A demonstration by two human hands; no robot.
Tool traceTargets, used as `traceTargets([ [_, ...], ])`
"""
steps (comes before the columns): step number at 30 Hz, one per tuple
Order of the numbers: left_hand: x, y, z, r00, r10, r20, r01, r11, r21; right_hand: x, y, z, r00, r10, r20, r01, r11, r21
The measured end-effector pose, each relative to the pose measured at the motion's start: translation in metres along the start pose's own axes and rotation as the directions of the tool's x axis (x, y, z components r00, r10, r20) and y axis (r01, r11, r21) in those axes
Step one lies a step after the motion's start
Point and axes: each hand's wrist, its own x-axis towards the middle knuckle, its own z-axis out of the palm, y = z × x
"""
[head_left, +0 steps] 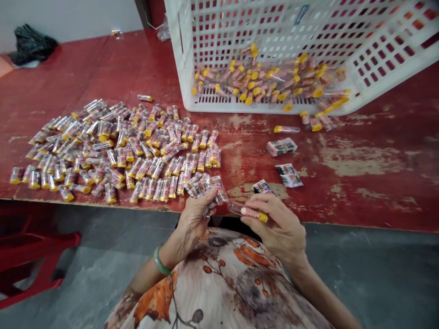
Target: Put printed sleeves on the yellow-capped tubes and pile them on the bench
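Note:
My left hand pinches a fanned bunch of small printed packets near the table's front edge. To its right, my right hand grips a clear plastic tube with a yellow cap and pinkish-white contents, its clear end pointing at the left hand. Just behind the right hand's fingers lies a printed packet. Farther back are another packet, a small stack of packets and a clear tube with a yellow cap.
Many yellow-capped tubes with printed inserts cover the left part of the red table. A white slotted crate, tipped toward me, holds more capped tubes. A red stool stands at lower left, a black plastic bag at far left.

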Motion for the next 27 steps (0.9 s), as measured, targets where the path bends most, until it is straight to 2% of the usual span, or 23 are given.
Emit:
traceTargets([
  [7,-0.006,-0.004,0.009,1.0,-0.027,0.005,0.027,0.999,-0.02,-0.008,-0.005,0.006,0.964,-0.19,-0.187,0.146,0.963,-0.224],
  [11,-0.01,-0.005,0.013,0.999,-0.034,0.042,0.035,0.999,-0.034,-0.012,-0.003,0.005,0.953,-0.265,-0.147,0.221,0.94,-0.261],
  [16,-0.011,-0.009,0.014,1.0,0.024,0.011,-0.024,0.999,-0.023,-0.011,0.001,0.005,0.94,-0.324,-0.108,0.24,0.851,-0.467],
  [18,-0.011,-0.012,0.012,0.998,0.053,0.037,-0.053,0.999,-0.006,-0.012,0.001,0.007,0.926,-0.367,-0.085,0.272,0.809,-0.521],
  [20,-0.011,-0.015,0.01,0.994,0.08,0.071,-0.082,0.996,0.019,-0.014,0.0,0.011,0.915,-0.394,-0.081,0.299,0.801,-0.518],
  [23,-0.012,-0.017,0.008,0.989,0.126,0.077,-0.131,0.989,0.068,-0.016,0.001,0.022,0.916,-0.375,-0.146,0.279,0.853,-0.442],
  [27,-0.012,-0.016,0.006,0.989,0.105,0.103,-0.118,0.985,0.125,-0.01,0.005,0.035,0.911,-0.352,-0.217,0.256,0.892,-0.372],
])
